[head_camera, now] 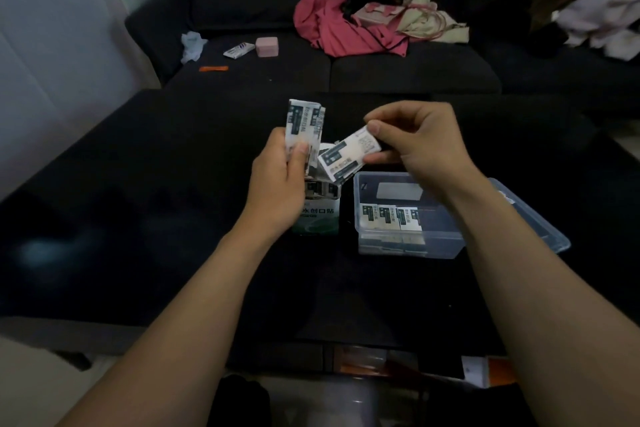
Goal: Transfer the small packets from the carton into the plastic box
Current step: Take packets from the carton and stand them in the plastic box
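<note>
A white and green carton stands open on the black table, more packets showing in its mouth. Above it my left hand grips a stack of small white packets, thumb pressed on the front. My right hand pinches a single packet between thumb and fingers, held tilted over the carton's right side. To the right sits a clear plastic box with three packets lined up inside near its front. My right forearm hides part of the box.
The box's clear lid lies just right of it. Behind the black table is a dark sofa with pink and cream clothes, a pink case, a loose packet and an orange strip.
</note>
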The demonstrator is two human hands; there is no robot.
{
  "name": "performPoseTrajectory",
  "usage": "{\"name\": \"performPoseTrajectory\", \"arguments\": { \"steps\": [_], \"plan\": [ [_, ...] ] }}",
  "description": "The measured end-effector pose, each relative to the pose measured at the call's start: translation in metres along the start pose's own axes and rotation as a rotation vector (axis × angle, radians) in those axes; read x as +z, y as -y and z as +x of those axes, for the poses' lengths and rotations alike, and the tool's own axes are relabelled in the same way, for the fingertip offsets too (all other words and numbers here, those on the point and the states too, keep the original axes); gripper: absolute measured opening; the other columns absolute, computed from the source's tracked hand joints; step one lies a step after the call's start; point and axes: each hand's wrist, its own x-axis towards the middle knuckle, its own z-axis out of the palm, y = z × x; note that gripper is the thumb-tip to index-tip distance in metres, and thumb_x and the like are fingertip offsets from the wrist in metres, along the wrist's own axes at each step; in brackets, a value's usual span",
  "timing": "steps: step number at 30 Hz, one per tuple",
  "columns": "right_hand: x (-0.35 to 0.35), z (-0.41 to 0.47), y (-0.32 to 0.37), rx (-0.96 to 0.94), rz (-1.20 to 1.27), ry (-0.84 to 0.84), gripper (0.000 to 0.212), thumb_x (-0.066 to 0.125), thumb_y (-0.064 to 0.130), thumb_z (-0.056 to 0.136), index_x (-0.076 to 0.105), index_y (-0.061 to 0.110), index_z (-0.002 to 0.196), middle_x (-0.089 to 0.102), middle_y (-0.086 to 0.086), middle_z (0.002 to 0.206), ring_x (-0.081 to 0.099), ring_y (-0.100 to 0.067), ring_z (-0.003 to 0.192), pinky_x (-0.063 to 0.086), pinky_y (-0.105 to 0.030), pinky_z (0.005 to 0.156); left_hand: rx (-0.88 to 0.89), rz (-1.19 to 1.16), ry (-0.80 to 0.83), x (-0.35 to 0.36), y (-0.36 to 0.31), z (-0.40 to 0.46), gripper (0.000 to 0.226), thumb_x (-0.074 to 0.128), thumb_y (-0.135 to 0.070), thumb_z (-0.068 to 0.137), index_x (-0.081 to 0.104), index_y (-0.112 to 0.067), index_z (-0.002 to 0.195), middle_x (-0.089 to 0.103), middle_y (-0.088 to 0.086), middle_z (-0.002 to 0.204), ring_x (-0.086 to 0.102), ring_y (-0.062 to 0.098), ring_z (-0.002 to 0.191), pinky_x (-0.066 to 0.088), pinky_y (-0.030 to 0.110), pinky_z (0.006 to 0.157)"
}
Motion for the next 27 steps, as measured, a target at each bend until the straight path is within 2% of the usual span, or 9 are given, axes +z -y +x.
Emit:
{"name": "performPoseTrajectory", "arguments": {
  "steps": [2, 4, 7, 12, 14, 18, 21, 23, 27],
  "plan": [
    [-0.008, -0.001, 0.008, -0.011, 0.072, 0.022, 0.006, 0.065, -0.004, 0.091, 0.069, 0.0, 0.091, 0.072, -0.011, 0.079, 0.075, -0.019, 0.072, 0.06, -0.023, 0.057, -0.071, -0.114, 0.04, -0.001, -0.005, -0.001, 0.015, 0.044, -0.02, 0.108, 0.058, -0.019, 0.113, 0.068, -0.007, 0.096, 0.064, -0.006, 0.08, 0.047, 0.012, 0.063],
    [-0.014, -0.003, 0.016, -0.027, 0.096, 0.045, 0.005, 0.064, -0.004, 0.091, 0.069, -0.002, 0.093, 0.072, -0.01, 0.078, 0.074, -0.017, 0.07, 0.06, -0.022, 0.056, -0.216, -0.308, 0.151, 0.001, -0.013, -0.005, 0.016, 0.046, -0.02, 0.108, 0.061, -0.02, 0.112, 0.073, -0.002, 0.09, 0.065, 0.005, 0.067, 0.047, 0.02, 0.052],
    [-0.016, -0.009, 0.025, -0.031, -0.004, 0.114, 0.006, 0.065, -0.003, 0.091, 0.069, -0.003, 0.094, 0.071, -0.015, 0.082, 0.074, -0.019, 0.071, 0.06, -0.021, 0.055, -0.456, -0.563, 0.345, 0.005, -0.029, -0.015, 0.022, 0.043, -0.02, 0.108, 0.064, -0.015, 0.113, 0.076, 0.007, 0.086, 0.065, 0.013, 0.057, 0.041, 0.02, 0.04],
    [-0.018, -0.013, 0.025, -0.018, -0.211, 0.189, 0.005, 0.067, 0.0, 0.09, 0.071, 0.001, 0.093, 0.072, -0.016, 0.088, 0.075, -0.024, 0.081, 0.06, -0.022, 0.055, -0.629, -0.72, 0.514, 0.009, -0.04, -0.02, 0.04, 0.031, -0.025, 0.109, 0.065, -0.005, 0.109, 0.076, 0.017, 0.084, 0.074, 0.022, 0.07, 0.053, 0.022, 0.048],
    [-0.019, -0.012, 0.022, -0.026, -0.307, 0.205, 0.005, 0.068, 0.002, 0.091, 0.072, 0.003, 0.092, 0.073, -0.013, 0.087, 0.075, -0.022, 0.08, 0.06, -0.022, 0.056, -0.653, -0.735, 0.526, 0.01, -0.041, -0.021, 0.041, 0.029, -0.024, 0.11, 0.064, -0.004, 0.105, 0.074, 0.017, 0.079, 0.073, 0.023, 0.066, 0.054, 0.023, 0.047],
    [-0.019, -0.01, 0.014, -0.066, -0.418, 0.212, 0.006, 0.071, 0.005, 0.089, 0.074, 0.004, 0.094, 0.074, -0.01, 0.083, 0.075, -0.022, 0.072, 0.061, -0.027, 0.058, -0.636, -0.703, 0.557, 0.015, -0.039, -0.021, 0.039, 0.027, -0.022, 0.109, 0.059, -0.001, 0.113, 0.071, 0.017, 0.074, 0.067, 0.023, 0.059, 0.051, 0.024, 0.043],
    [-0.02, -0.007, 0.009, -0.076, -0.463, 0.218, 0.005, 0.072, 0.006, 0.089, 0.075, 0.006, 0.093, 0.075, -0.008, 0.083, 0.075, -0.022, 0.071, 0.061, -0.028, 0.058, -0.63, -0.663, 0.578, 0.02, -0.037, -0.02, 0.048, 0.026, -0.039, 0.11, 0.059, -0.006, 0.119, 0.07, 0.017, 0.077, 0.064, 0.023, 0.057, 0.047, 0.024, 0.04],
    [-0.019, -0.006, 0.007, -0.091, -0.512, 0.23, 0.005, 0.072, 0.008, 0.089, 0.076, 0.009, 0.093, 0.074, -0.005, 0.084, 0.075, -0.017, 0.073, 0.059, -0.025, 0.059, -0.586, -0.583, 0.624, 0.022, -0.035, -0.019, 0.051, 0.035, -0.054, 0.104, 0.059, -0.012, 0.121, 0.071, 0.014, 0.08, 0.062, 0.02, 0.056, 0.042, 0.022, 0.038],
    [-0.012, -0.005, 0.0, -0.163, -0.577, 0.19, 0.011, 0.073, 0.015, 0.09, 0.076, 0.018, 0.099, 0.073, 0.006, 0.089, 0.07, -0.006, 0.081, 0.058, -0.021, 0.07, -0.532, -0.441, 0.606, 0.029, -0.032, -0.02, 0.021, 0.064, -0.021, 0.098, 0.056, -0.018, 0.117, 0.066, 0.0, 0.073, 0.047, 0.009, 0.047, 0.03, 0.018, 0.037]
  ]
}}
